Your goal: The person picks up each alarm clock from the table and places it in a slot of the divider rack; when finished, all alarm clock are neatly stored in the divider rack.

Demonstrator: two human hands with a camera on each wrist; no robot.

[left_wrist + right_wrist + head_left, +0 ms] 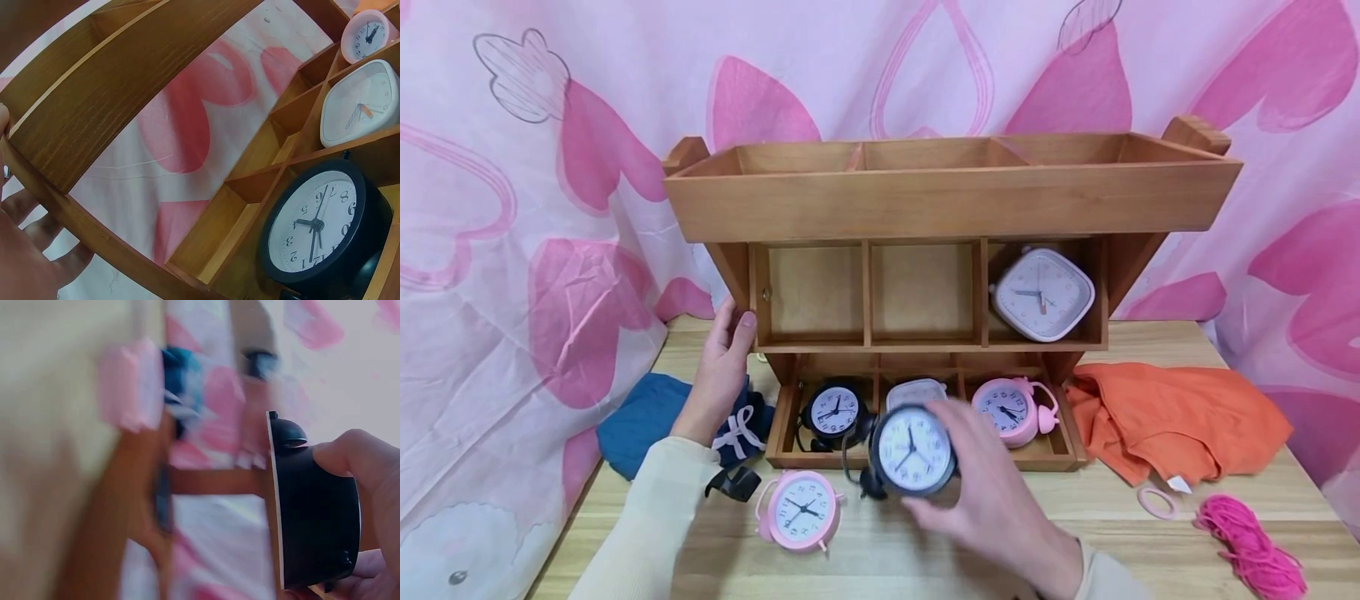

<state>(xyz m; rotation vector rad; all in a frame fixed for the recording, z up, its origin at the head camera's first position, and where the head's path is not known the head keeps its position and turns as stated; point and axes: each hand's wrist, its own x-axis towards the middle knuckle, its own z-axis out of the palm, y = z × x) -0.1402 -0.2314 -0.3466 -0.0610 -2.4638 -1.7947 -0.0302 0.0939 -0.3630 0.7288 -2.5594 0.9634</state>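
Observation:
My right hand (985, 483) grips a black twin-bell alarm clock (914, 450) by its casing, dial up, in front of the rack's bottom tier. The thumb and fingers hold opposite sides of that clock (317, 515) in the right wrist view. A three-tier wooden rack (947, 200) stands ahead; my left hand (718, 375) holds its left side post, fingers behind. The bottom tier holds another black alarm clock (833, 411), a partly hidden white clock (917, 392) and a pink alarm clock (1006, 410). A white square clock (1043, 293) leans in the middle tier's right compartment.
A second pink alarm clock (803, 510) lies on the table before the rack, beside a small black object (736, 483). Left is a blue cloth (643, 425); right are an orange cloth (1180, 417), a pale pink ring (1157, 502) and pink yarn (1251, 546).

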